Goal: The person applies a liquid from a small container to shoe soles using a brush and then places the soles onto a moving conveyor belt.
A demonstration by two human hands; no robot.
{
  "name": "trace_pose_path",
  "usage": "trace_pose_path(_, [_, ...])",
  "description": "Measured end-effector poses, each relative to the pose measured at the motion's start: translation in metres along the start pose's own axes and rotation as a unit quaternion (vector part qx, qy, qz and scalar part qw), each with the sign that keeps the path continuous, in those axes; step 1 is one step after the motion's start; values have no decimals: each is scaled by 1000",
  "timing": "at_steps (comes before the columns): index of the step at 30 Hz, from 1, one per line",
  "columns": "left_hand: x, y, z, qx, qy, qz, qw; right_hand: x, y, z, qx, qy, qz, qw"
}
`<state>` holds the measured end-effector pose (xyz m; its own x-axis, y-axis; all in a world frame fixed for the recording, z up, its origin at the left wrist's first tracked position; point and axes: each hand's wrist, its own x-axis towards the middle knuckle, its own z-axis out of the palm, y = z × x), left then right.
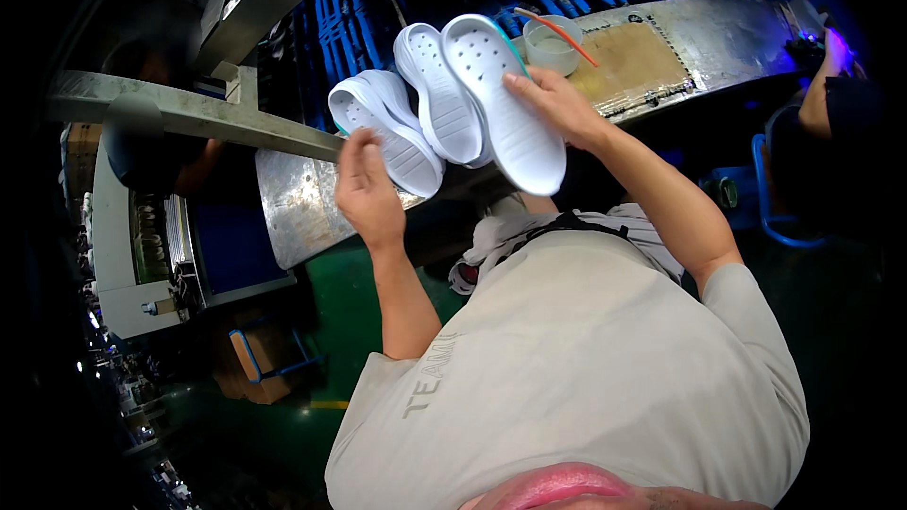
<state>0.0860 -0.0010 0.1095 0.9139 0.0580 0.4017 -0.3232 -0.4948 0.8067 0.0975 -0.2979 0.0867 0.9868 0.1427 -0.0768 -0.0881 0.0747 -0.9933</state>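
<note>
Several white shoe soles with small holes in their front parts lie in a row over the metal table. My right hand grips the rightmost white shoe sole, its thumb on the upper face and the other fingers hidden beneath. That sole is tilted and has a green strip along one edge. Beside it lies a middle white sole. My left hand is at the outer edge of the left white sole; its fingers are smeared by motion, so whether they grip the sole cannot be told.
Behind the soles, a translucent cup holds an orange stick beside a brown sheet. A metal beam crosses at the left. Blue racks line the far side. Another person's arm shows at the right.
</note>
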Motion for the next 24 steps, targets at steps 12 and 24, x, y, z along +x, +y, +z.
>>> trace_pose_path(12, [-72,49,105,-588,-400,-255,655,-54,-13,-11,-292,48,-242,924])
trace_pose_path(24, [-8,67,138,-563,-340,-302,690,11,-28,-145,-360,115,-275,884])
